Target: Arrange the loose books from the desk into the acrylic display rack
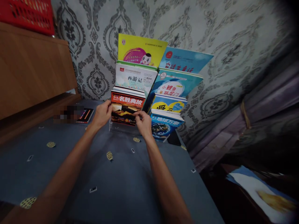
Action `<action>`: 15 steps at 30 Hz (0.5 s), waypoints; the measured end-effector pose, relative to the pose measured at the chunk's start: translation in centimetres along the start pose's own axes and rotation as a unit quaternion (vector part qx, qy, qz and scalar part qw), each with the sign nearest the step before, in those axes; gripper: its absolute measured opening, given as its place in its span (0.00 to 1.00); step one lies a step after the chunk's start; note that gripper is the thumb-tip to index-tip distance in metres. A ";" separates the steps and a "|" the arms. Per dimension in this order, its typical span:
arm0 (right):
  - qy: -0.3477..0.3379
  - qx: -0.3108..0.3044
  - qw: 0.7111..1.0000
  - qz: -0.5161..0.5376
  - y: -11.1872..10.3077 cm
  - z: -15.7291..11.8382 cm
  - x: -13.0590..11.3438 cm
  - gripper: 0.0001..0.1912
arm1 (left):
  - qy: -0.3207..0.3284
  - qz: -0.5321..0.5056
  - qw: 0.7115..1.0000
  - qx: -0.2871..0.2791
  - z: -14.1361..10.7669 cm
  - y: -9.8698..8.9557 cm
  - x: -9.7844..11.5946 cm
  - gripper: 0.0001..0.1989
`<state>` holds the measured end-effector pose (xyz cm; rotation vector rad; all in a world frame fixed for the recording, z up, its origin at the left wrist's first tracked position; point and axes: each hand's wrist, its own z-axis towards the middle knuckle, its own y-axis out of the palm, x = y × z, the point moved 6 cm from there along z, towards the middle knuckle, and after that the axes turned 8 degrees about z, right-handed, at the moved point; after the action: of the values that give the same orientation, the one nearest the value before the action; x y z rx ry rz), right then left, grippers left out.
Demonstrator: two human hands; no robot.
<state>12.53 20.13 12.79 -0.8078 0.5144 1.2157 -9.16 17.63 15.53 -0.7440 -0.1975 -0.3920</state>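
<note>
A book with a red band and a dark golden photo cover [127,107] stands at the front of the left column of a clear stepped rack [126,128]. My left hand [102,114] has its fingers curled at the book's left edge. On the right side, my right hand [143,123] pinches the same book near its edge, fingertips against the cover. Behind it rise a white book [135,77] and a yellow-green one [140,46]. Beside my right hand, a blue book with a globe [162,127] fronts the right column.
Taller blue books [179,82] stand in the right column against patterned wallpaper. Left of the rack lies a dark book [85,115] next to a blurred patch. A wooden cabinet [35,68] with a red basket [30,14] borders the left; a curtain [224,130] hangs at right.
</note>
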 end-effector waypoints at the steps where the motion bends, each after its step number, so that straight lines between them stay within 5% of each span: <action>1: 0.004 -0.001 1.000 0.000 0.1 0.0 0.1 0.14 | -0.002 0.001 1.000 -0.005 0.0 0.1 -0.1 0.08; 15: -0.001 -0.053 0.991 -0.124 0.9 -0.4 0.2 0.16 | -0.012 0.046 0.997 -0.066 -0.2 0.8 -1.1 0.08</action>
<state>11.72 20.05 12.11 -0.9322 0.3388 1.0199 -9.80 18.28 14.56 -0.8843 -0.1605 -0.3112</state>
